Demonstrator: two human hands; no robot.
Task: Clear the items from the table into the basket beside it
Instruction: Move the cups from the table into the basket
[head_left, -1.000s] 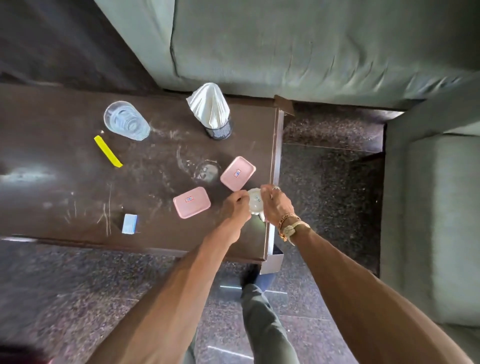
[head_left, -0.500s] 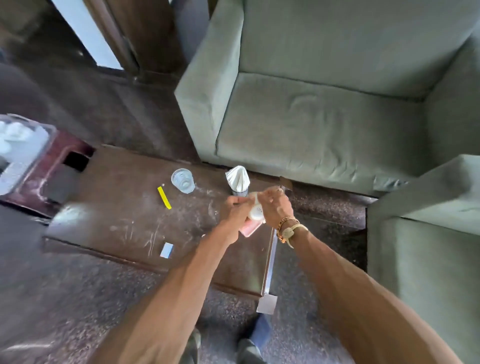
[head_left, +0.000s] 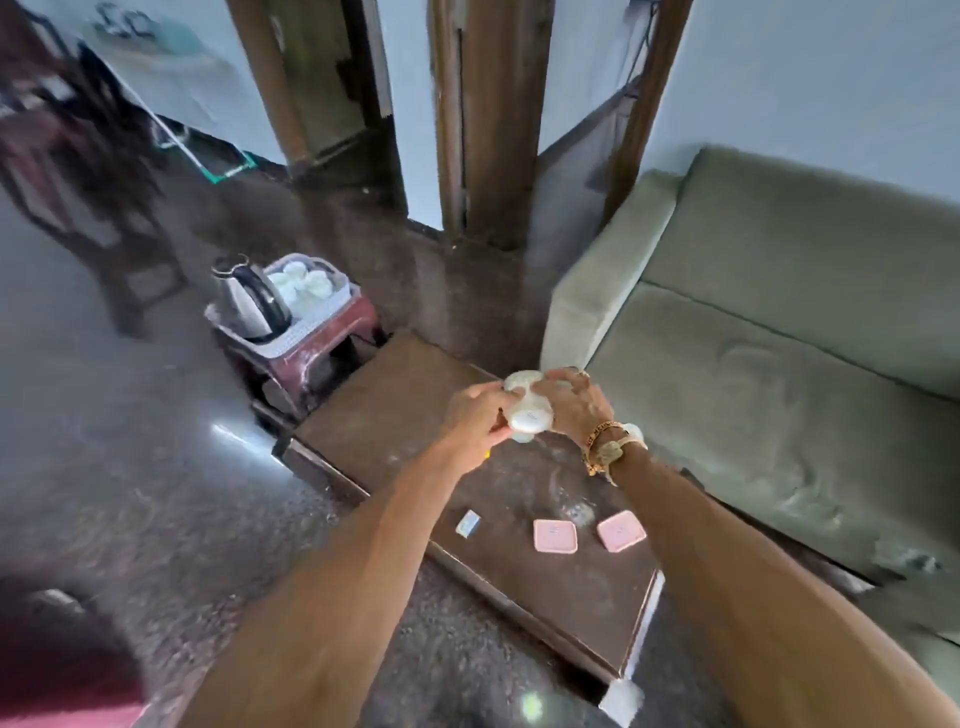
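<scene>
Both hands hold a small white cup (head_left: 527, 415) in the air above the dark wooden table (head_left: 582, 613). My left hand (head_left: 480, 413) grips its left side and my right hand (head_left: 576, 402) curls over its top and right side. Two pink lidded boxes (head_left: 555, 536) (head_left: 621, 530) and a small blue block (head_left: 468, 522) lie on the table nearer me. The pale basket (head_left: 311, 325) sits on a maroon stool beyond the table's far left end. It holds a steel kettle (head_left: 249, 299) and several white cups (head_left: 304, 283). My hands hide other things on the table.
A grey-green sofa (head_left: 779, 374) runs along the right side of the table. Dark polished floor (head_left: 130, 467) spreads to the left. Wooden door frames (head_left: 488, 119) and a dark chair (head_left: 98, 171) stand at the back.
My hands have lifted the white cup off the table's near edge and carried it up and toward the far end. My view has swung up and left, bringing the basket with the kettle into sight.
</scene>
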